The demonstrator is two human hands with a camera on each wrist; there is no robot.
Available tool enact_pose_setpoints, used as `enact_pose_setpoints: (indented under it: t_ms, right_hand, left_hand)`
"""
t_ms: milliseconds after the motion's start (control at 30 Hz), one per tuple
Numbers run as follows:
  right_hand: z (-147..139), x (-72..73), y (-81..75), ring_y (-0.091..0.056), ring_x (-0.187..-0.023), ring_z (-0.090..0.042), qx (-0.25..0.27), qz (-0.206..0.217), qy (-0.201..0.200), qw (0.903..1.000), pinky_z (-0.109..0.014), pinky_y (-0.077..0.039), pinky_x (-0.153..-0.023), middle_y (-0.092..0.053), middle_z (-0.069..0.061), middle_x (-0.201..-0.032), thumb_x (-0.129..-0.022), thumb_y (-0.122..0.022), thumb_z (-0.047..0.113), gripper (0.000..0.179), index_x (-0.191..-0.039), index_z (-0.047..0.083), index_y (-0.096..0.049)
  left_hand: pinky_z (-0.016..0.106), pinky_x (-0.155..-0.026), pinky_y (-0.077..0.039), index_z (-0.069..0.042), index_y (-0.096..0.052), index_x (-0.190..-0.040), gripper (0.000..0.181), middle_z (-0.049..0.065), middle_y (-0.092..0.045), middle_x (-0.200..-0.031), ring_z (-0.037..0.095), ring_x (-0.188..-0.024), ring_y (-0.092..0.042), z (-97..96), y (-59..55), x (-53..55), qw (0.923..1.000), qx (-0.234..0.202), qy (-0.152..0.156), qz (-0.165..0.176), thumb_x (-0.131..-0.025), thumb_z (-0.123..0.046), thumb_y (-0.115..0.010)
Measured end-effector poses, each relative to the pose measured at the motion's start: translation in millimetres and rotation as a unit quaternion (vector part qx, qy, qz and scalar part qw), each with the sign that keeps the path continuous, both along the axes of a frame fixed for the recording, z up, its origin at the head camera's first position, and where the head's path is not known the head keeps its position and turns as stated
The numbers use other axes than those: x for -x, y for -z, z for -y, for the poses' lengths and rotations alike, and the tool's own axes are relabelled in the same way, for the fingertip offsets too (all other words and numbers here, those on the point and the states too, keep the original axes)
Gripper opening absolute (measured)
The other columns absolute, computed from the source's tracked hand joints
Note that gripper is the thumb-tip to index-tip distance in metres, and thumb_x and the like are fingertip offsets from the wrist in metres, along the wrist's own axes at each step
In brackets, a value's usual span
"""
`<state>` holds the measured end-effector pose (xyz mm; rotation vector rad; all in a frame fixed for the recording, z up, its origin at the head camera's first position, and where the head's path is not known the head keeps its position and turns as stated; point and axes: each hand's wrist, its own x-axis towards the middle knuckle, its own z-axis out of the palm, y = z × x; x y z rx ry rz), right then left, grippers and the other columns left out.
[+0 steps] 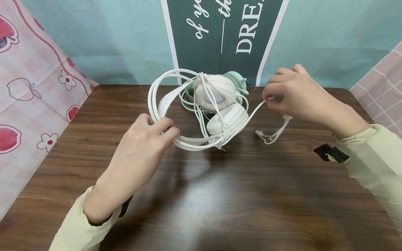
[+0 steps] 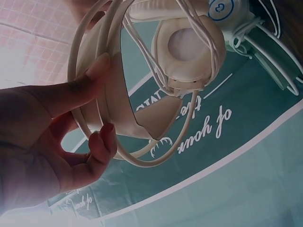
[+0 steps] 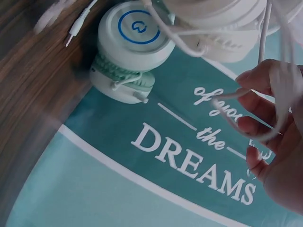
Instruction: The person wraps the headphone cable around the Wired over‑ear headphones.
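Note:
White headphones point(image 1: 232, 120) are held up over the table, with loops of white cable wound about the headband and ear cups. My left hand point(image 1: 138, 150) grips the headband and cable loops together, thumb on one side and fingers on the other. To the right, my right hand point(image 1: 292, 90) pinches a strand of the white cable point(image 1: 259, 106), which runs from the headphones up to the fingertips. In the right wrist view a thin cable loop point(image 3: 227, 94) curves around those fingers. Below the right hand shows a folded length of white cable point(image 1: 274, 136).
Mint-green headphones point(image 1: 233, 76) lie behind the white ones, at the back of the brown wooden table point(image 1: 251, 202). A white audio plug point(image 3: 75, 28) shows over the wood. Behind the table hangs a teal cloth point(image 1: 125, 42); a pink patterned cloth point(image 1: 41, 97) borders the left.

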<state>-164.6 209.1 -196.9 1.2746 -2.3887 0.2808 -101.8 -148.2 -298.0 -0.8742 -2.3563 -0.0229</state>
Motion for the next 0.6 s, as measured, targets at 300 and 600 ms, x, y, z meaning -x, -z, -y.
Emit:
enact_pose_setpoints:
  t_ms: [300, 600]
  right_hand:
    - [-6.2, 9.3, 2.8, -0.047, -0.076, -0.021, 0.010, 0.012, 0.030, 0.9994, -0.044, -0.023, -0.066, -0.062, -0.004, -0.075, -0.063, -0.066, -0.004, 0.018, -0.072, 0.011, -0.061]
    - [-8.5, 14.4, 8.4, -0.046, -0.071, -0.021, 0.026, -0.004, 0.014, 0.9996, -0.045, -0.024, -0.066, -0.062, -0.005, -0.073, -0.063, -0.066, -0.003, 0.018, -0.077, 0.009, -0.065]
  left_hand:
    - [0.032, -0.060, -0.034, -0.006, -0.061, -0.081, 0.015, 0.002, -0.055, -0.081, 0.027, -0.064, -0.040, -31.0, -91.7, -45.1, 0.9967, -0.036, 0.056, 0.047, -0.070, 0.001, -0.068]
    - [0.031, -0.060, -0.033, -0.006, -0.060, -0.080, 0.021, 0.001, -0.055, -0.079, 0.023, -0.062, -0.043, -31.3, -96.0, -46.7, 0.9941, -0.034, 0.070, 0.075, -0.065, 0.000, -0.074]
